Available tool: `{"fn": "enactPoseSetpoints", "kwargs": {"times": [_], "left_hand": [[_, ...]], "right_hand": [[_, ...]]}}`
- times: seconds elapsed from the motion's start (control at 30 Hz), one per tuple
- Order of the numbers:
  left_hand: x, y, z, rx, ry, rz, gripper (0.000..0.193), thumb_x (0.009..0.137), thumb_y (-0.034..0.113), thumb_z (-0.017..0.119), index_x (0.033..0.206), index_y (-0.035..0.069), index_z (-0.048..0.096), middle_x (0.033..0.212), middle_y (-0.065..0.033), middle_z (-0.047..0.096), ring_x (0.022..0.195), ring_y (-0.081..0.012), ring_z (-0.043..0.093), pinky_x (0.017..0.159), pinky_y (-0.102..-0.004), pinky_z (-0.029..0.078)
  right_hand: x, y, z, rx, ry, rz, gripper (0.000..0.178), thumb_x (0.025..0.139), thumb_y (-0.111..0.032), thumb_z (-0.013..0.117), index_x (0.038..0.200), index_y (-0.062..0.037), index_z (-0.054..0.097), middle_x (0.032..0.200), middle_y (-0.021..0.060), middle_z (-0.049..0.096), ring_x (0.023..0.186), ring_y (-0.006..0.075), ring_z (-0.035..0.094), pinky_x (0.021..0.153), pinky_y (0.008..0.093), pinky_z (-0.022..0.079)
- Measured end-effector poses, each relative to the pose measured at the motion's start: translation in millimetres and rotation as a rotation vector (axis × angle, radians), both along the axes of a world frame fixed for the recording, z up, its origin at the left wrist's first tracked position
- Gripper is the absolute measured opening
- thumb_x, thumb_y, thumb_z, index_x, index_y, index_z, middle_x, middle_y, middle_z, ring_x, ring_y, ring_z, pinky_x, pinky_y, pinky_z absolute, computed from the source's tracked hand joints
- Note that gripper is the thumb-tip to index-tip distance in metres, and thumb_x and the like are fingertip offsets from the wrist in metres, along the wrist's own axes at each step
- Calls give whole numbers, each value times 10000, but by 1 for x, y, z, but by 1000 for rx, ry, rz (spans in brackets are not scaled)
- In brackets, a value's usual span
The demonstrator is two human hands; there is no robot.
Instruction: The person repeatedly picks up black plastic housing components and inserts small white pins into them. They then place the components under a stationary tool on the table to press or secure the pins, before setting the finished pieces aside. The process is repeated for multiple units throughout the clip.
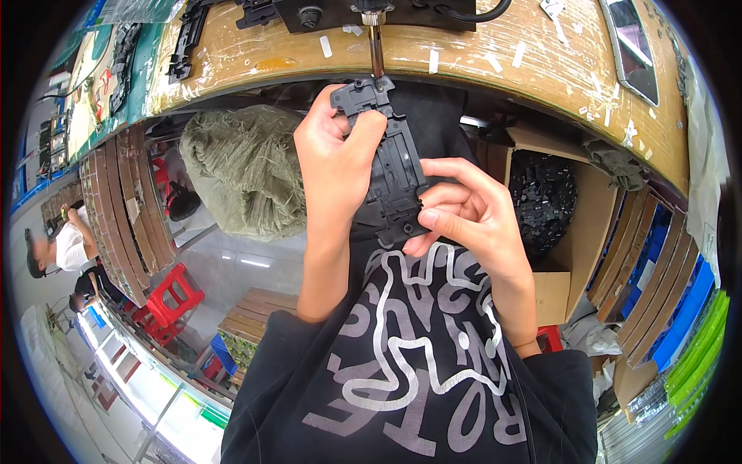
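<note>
Left hand (338,151) is clamping the black part (399,158) up top, right hand (473,210) pinching its lower edge (likely light, stiff plastic; best held along the sides).

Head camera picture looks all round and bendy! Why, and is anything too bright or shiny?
Head view: the fisheye lens makes the wooden table curve and leaves the corners black; head view: the white surface at lower left looks washed out, and glare streaks the dark glassy slab at upper right; head view: the black plastic part looks fairly sharp.
</note>
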State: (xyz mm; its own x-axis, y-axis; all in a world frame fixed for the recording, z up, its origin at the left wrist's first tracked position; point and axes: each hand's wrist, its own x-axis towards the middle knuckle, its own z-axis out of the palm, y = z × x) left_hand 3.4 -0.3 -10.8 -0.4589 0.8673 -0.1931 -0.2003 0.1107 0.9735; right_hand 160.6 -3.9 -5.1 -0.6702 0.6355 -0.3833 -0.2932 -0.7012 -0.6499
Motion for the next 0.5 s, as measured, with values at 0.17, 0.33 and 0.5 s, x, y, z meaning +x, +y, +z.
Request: {"fn": "enactPoseSetpoints", "kwargs": {"times": [0.17,0.33,0.5], "left_hand": [[0,0,0,-1,12,2,150,733,-42,507,882,-30,514,641,13,532,511,0,438,436,-155,351],[0,-1,-4,5,26,-2,145,732,-40,509,876,-25,520,656,16,531,525,1,439,444,-153,350],[0,-3,-5,-3,18,-3,150,730,-36,511,879,-29,524,678,12,535,544,0,442,452,-154,355]], "right_hand": [[0,0,-1,7,-1,-1,356,777,26,550,1102,50,407,755,127,571,654,230,619,555,280,523],[1,-2,-5,-9,-10,5,353,778,20,553,1099,49,409,754,123,574,650,226,618,552,282,522],[0,-3,-5,10,-12,1,352,776,20,555,1096,49,411,750,123,575,646,225,618,551,283,521]]}}
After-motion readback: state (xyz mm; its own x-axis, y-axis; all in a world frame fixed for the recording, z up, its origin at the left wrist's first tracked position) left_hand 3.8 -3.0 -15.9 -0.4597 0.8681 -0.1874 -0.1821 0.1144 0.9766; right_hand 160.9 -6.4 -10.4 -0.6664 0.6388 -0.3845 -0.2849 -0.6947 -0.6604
